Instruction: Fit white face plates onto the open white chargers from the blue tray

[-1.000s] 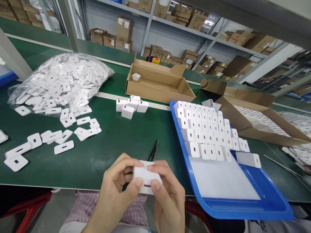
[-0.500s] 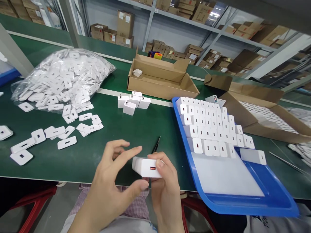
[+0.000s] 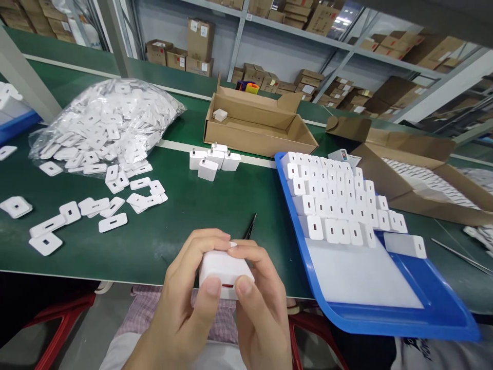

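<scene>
On the left I see a clear plastic bag [image 3: 174,107] of white slotted plates, with loose plates [image 3: 113,222] in front. My left hand [image 3: 188,290] grips the left side of a white USB charger [image 3: 225,263] above the bench's front edge [image 3: 154,282]; my right hand [image 3: 262,293] grips its right side (the slot shows red between my thumbs). Farther right, a blue tray [image 3: 385,325] bears rows of similar chargers [image 3: 333,201].

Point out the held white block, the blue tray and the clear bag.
Held white block [image 3: 224,264]: head view, on its upward-facing side.
Blue tray [image 3: 385,326]: head view, on its near rim.
Clear bag [image 3: 111,121]: head view, on its middle.
</scene>
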`<state>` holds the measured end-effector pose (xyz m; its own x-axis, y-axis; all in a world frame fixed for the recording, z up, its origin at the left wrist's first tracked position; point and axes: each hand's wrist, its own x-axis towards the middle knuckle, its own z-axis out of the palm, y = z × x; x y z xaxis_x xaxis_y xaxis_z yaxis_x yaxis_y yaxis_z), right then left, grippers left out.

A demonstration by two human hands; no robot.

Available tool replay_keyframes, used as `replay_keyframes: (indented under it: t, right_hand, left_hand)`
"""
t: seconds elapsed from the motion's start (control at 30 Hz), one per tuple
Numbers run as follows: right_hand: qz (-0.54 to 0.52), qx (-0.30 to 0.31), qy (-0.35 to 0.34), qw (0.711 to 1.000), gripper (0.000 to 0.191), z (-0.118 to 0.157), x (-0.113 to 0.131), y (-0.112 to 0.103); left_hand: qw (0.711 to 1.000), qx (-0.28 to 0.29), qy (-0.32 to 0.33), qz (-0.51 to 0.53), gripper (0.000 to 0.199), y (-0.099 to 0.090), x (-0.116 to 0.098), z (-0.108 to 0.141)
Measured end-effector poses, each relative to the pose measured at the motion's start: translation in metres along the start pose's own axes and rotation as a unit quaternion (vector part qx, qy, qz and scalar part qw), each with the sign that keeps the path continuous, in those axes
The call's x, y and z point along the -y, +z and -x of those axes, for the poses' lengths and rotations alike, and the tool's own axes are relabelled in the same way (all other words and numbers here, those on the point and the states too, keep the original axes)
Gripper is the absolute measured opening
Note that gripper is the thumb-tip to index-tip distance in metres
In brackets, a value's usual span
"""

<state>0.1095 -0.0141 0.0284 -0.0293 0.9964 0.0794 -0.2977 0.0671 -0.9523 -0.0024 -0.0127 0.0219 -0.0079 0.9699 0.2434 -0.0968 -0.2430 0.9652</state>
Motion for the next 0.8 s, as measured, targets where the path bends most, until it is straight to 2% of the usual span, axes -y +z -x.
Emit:
replay_keyframes:
  t: [0.13, 0.27, 0.43, 0.57, 0.67, 0.73, 0.8]
  right_hand:
    - [0.052, 0.013, -0.026, 0.998, 0.018, 0.008, 0.007, -0.001]
    - [0.075, -0.006, -0.076, 0.994, 0.02, 0.016, 0.005, 0.001]
    - [0.102, -0.028, -0.11, 0.988, 0.017, 0.016, 0.002, 0.002]
    - [0.182, 0.003, -0.121, 0.976, 0.017, 0.008, 0.001, -0.007]
    - [0.33, 0.007, -0.148, 0.932, 0.02, 0.009, -0.005, -0.013]
    - [0.426, -0.014, -0.199, 0.882, 0.038, 0.016, -0.01, -0.02]
    - [0.489, -0.023, -0.23, 0.841, 0.052, 0.021, -0.009, -0.036]
  left_hand:
    - [0.997, 0.021, 0.015, 0.079, 0.014, 0.0, 0.003, 0.006]
    - [0.993, 0.012, 0.011, 0.116, 0.015, -0.001, -0.001, 0.013]
    - [0.989, 0.017, -0.109, 0.094, 0.03, -0.003, -0.012, 0.011]
    - [0.989, -0.006, -0.124, 0.079, 0.029, -0.003, -0.011, 0.004]
    - [0.977, -0.039, -0.179, 0.11, 0.037, -0.001, -0.007, 0.002]
    - [0.964, -0.053, -0.225, 0.132, 0.045, 0.003, -0.002, 0.004]
    - [0.95, -0.059, -0.272, 0.139, 0.053, 0.009, 0.005, 0.007]
